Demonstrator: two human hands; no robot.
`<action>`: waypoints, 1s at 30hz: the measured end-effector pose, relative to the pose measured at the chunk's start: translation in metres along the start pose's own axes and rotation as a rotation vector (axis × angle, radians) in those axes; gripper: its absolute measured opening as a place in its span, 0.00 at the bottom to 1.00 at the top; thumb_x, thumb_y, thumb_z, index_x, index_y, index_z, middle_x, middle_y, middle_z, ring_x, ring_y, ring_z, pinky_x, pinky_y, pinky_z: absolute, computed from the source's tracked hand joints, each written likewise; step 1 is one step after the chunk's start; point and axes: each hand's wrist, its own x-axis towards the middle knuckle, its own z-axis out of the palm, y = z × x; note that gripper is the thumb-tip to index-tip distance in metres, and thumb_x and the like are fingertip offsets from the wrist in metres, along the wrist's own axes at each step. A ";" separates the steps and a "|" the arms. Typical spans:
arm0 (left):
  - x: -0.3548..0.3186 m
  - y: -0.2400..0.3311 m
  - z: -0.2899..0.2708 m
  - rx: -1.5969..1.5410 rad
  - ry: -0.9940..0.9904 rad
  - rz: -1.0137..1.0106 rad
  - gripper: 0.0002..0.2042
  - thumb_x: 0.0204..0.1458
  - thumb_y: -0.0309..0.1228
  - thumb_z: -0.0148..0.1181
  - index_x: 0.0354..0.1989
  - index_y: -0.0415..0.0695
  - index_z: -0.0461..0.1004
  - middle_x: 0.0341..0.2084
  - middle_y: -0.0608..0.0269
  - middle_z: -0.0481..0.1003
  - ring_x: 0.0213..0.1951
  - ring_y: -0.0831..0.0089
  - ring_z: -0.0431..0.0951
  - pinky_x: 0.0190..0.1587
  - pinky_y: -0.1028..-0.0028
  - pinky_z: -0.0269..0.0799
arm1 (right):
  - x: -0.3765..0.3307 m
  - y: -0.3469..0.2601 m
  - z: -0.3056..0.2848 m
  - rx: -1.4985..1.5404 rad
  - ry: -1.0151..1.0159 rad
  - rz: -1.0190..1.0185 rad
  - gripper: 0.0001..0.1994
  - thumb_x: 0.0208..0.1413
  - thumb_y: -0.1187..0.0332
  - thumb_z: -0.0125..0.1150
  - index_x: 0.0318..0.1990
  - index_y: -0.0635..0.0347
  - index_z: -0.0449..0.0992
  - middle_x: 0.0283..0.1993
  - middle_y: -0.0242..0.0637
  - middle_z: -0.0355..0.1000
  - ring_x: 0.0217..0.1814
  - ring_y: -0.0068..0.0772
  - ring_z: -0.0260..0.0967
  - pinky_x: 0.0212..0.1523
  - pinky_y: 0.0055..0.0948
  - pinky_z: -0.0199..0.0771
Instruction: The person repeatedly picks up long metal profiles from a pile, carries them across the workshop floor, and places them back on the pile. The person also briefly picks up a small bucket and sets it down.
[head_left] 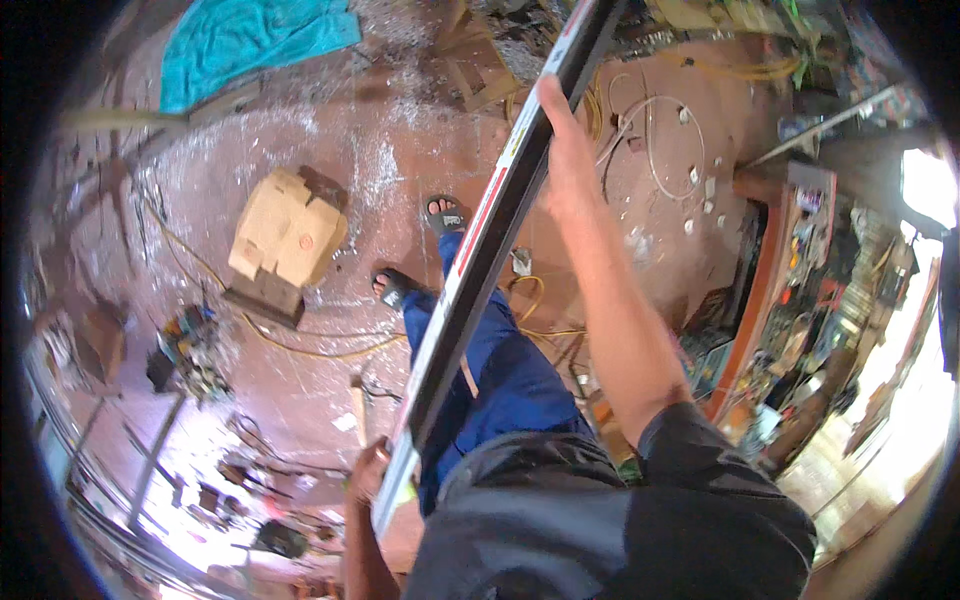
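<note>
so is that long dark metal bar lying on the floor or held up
Held up: the long dark metal bar slants above the floor, right hand near its far end, left hand gripping its near end.

A workshop: littered floor (pixel 400 180), cables (pixel 300 345), scrap wood (pixel 285 235).

A wooden block (pixel 287 235) sits on the reddish floor (pixel 420 180), ringed by pale dust. Well behind it, toward the top edge, lies a turquoise cloth (pixel 245 40). A yellow cable (pixel 300 345) runs across the floor just in front of the block. Far to the block's right, white wire (pixel 655 140) loops on the floor, and beyond that stands a cluttered orange shelf (pixel 765 270). Scrap wood (pixel 475 65) lies behind the block, to its right.
</note>
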 end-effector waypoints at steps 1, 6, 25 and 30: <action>0.003 -0.006 0.001 -0.052 0.001 -0.032 0.57 0.50 0.81 0.45 0.64 0.29 0.70 0.50 0.44 0.80 0.53 0.56 0.78 0.59 0.58 0.71 | 0.006 -0.009 0.002 -0.064 0.035 -0.074 0.28 0.57 0.41 0.68 0.45 0.61 0.72 0.34 0.38 0.73 0.31 0.37 0.78 0.30 0.34 0.80; 0.021 -0.113 -0.039 -0.043 0.207 -0.248 0.41 0.60 0.68 0.51 0.58 0.35 0.76 0.43 0.59 0.79 0.46 0.68 0.77 0.50 0.65 0.73 | 0.012 0.002 0.002 -0.192 0.109 -0.340 0.25 0.54 0.57 0.72 0.50 0.65 0.70 0.36 0.36 0.73 0.35 0.29 0.76 0.34 0.30 0.77; 0.031 -0.111 -0.026 -0.130 0.283 -0.170 0.33 0.70 0.56 0.44 0.61 0.33 0.72 0.53 0.49 0.77 0.54 0.62 0.73 0.60 0.62 0.68 | 0.013 -0.005 0.002 -0.155 0.108 -0.379 0.19 0.55 0.59 0.72 0.46 0.64 0.77 0.38 0.34 0.77 0.39 0.25 0.72 0.44 0.29 0.73; 0.014 -0.084 -0.015 -0.292 0.279 -0.231 0.31 0.71 0.54 0.45 0.54 0.33 0.75 0.44 0.52 0.79 0.46 0.64 0.75 0.54 0.62 0.70 | 0.014 0.005 0.004 -0.137 0.102 -0.411 0.16 0.55 0.59 0.71 0.42 0.62 0.76 0.31 0.30 0.74 0.32 0.22 0.70 0.34 0.26 0.71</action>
